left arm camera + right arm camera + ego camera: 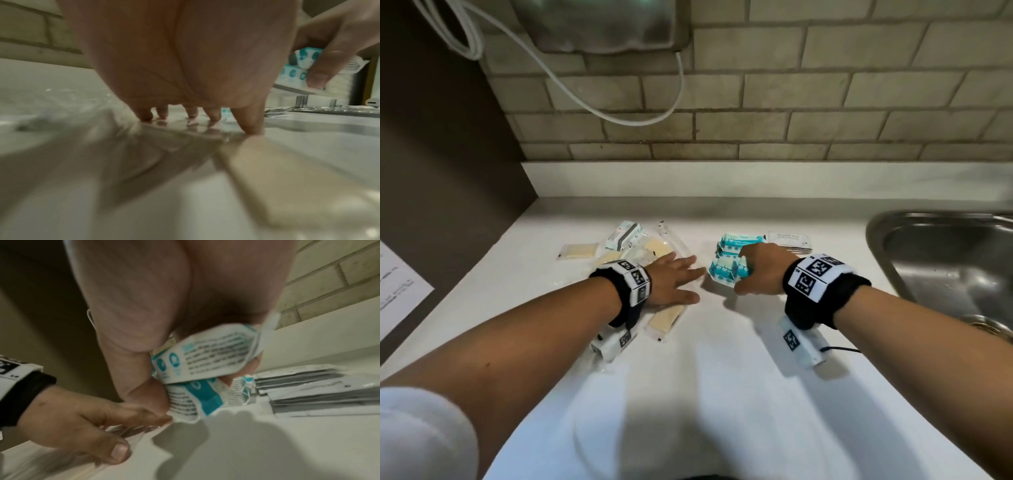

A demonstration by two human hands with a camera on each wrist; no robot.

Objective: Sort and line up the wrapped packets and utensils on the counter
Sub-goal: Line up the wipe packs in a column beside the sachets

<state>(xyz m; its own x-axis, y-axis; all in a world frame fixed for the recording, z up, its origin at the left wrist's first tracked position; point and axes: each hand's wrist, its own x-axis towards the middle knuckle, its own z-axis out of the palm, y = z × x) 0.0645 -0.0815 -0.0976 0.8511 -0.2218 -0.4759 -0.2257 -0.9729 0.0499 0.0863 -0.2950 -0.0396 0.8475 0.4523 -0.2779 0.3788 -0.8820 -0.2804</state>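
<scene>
Gripping two teal packets [205, 369], the right hand [760, 270] has its fingers [252, 365] curled round them just above the surface [722, 377], beside more teal packets [739, 241] stacked toward the back edge. Left hand [671, 281] lies flat, fingers [213, 113] spread and straight, pressing clear wrapped utensils [666, 318] and beige packets [578, 251] in a loose heap toward the back left. Grey sachets [789, 240] sit stacked just right of the teal ones. Judgement: step is adding the held pair to the teal stack; best to set them down square with the stack edges, keep the grip low so the slick wraps don't slide apart, left hand pinning its pile. Sink [941, 260] rim is near on the right, so keep rows away from it; front half of the surface offers plenty of room.
</scene>
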